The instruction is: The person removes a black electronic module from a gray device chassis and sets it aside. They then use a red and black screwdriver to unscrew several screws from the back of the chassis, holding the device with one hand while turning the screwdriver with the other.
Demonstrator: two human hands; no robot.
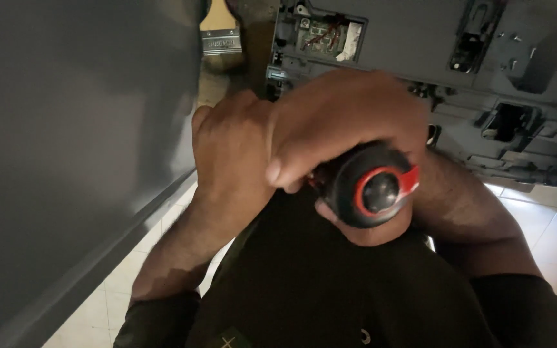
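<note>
My right hand [346, 119] is wrapped around a screwdriver handle [372, 187], black with a red ring at its butt end, which points back toward the camera. My left hand [230, 151] presses against the right hand from the left and covers whatever lies beneath it. The screwdriver's shaft and tip are hidden behind both hands. Both hands work close up against a dark grey machine casing [523, 122] with brackets and openings.
A large flat grey panel [66, 142] fills the left side. A paintbrush [220, 32] with a metal ferrule lies at the top. An opening with red wires [323, 32] shows in the casing. Pale floor tiles [536, 225] appear below.
</note>
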